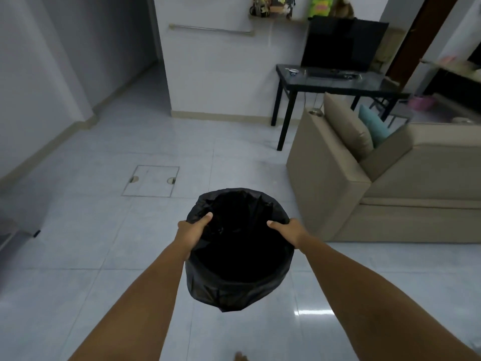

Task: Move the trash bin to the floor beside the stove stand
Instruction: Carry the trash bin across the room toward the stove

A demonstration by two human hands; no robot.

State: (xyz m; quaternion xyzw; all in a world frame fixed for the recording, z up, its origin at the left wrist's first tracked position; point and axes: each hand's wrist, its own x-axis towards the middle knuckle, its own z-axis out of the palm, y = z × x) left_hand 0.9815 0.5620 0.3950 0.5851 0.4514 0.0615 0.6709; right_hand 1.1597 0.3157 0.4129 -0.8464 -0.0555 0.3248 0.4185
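The trash bin point(238, 259) is round and lined with a black plastic bag, and it hangs in the air in front of me above the tiled floor. My left hand point(193, 230) grips its left rim with the thumb over the bag's edge. My right hand point(287, 231) grips the right rim the same way. The bin's inside is dark and I cannot see what it holds. No stove stand shows in this view.
A beige sofa point(377, 178) with cushions stands to the right. Behind it a black table point(335, 84) carries a monitor. A square floor hatch point(151, 181) lies ahead on the left. A hallway opens at the far left. My bare toes point(240, 356) show at the bottom.
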